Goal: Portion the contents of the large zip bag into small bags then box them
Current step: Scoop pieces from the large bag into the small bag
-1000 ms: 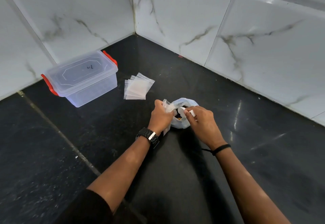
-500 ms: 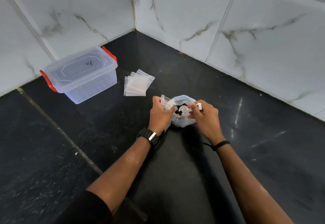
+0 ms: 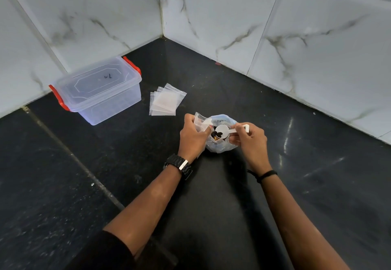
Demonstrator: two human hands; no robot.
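The large zip bag [image 3: 224,146] stands open on the black counter, with dark pieces inside. My left hand [image 3: 193,137] grips a small clear bag [image 3: 200,121] at the large bag's left rim. My right hand [image 3: 250,140] pinches the handle of a white scoop [image 3: 223,131]. The scoop's bowl hangs over the large bag's mouth with a few dark pieces in it. A fanned stack of small empty bags [image 3: 166,101] lies behind my hands. The clear box with a closed lid and red clips [image 3: 97,88] sits at the back left.
White marble-look wall tiles [image 3: 232,15] close in the corner behind and to the right. The black counter [image 3: 63,185] has a seam running diagonally on the left.
The scoop has lifted and now holds dark pieces over the large bag's mouth. My left hand has kept its hold on the small bag. The view has shifted slightly.
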